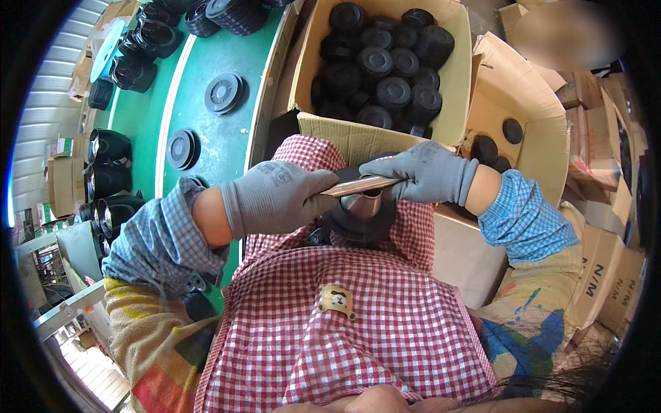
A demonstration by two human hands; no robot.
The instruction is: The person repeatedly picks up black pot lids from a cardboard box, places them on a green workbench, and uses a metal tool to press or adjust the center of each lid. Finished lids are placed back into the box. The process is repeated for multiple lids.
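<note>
My left hand [279, 197], in a grey knit glove, is closed round one end of a flat, pale-and-brown striped bar [363, 186]. The other end lies in the closed fingers of my right hand [428, 173], gloved the same way. Directly under the bar is a shiny metal cone-shaped piece [362, 205], partly covered by it. Around and behind the cone shows a black round part [375, 228], over my lap at the red checked apron [344, 275]. What kind of thing the bar is, I cannot tell.
Ahead stands a cardboard box [310, 125] full of black round lids. Another open carton [544, 141] to its right holds a few more. On my left, a green work surface [227, 141] carries black discs [224, 93] and stacked black parts [110, 175]. Cartons [595, 275] line the right side.
</note>
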